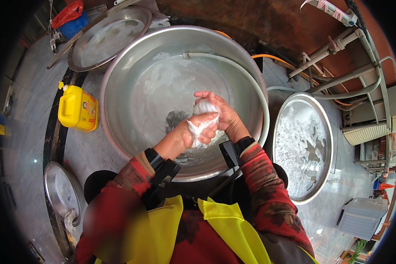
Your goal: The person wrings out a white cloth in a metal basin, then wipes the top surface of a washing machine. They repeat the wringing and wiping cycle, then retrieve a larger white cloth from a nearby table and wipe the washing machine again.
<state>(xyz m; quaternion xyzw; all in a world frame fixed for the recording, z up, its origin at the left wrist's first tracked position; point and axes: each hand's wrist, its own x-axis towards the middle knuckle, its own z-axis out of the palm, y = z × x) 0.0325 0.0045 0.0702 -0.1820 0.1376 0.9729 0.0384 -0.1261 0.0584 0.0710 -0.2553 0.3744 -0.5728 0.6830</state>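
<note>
Here both hands meet over the middle of the large metal basin [163, 88], wringing a wad of white cloth [203, 121]. The left hand [193, 132] is clenched around the lower part of the cloth, and the right hand [220, 115] wraps its fingers [207, 96] over the top, so the cloth is held in the air between them, just above the wet basin floor.

The likeliest trouble, as a judgement, is the grip: the cloth looks soaked and the hands wet, so a twist could let it slip and drop into the basin. Water squeezed out could also spatter onto the red sleeves and the yellow vest [224, 224] close below. The pale hose [233, 66] lying along the basin's inner wall could be knocked if an elbow swings wide.

Much stays uncertain. The hands cover most of the cloth, so its shape and kind cannot be told. A dark patch on the basin floor beside the hands may be shadow or dirt. The second basin [303, 145] to the right holds something white and patchy, foam or residue. The yellow jug [77, 108] stands on the ground to the left, its cap end hard to make out. The fisheye rim darkens and bends everything at the edges.
</note>
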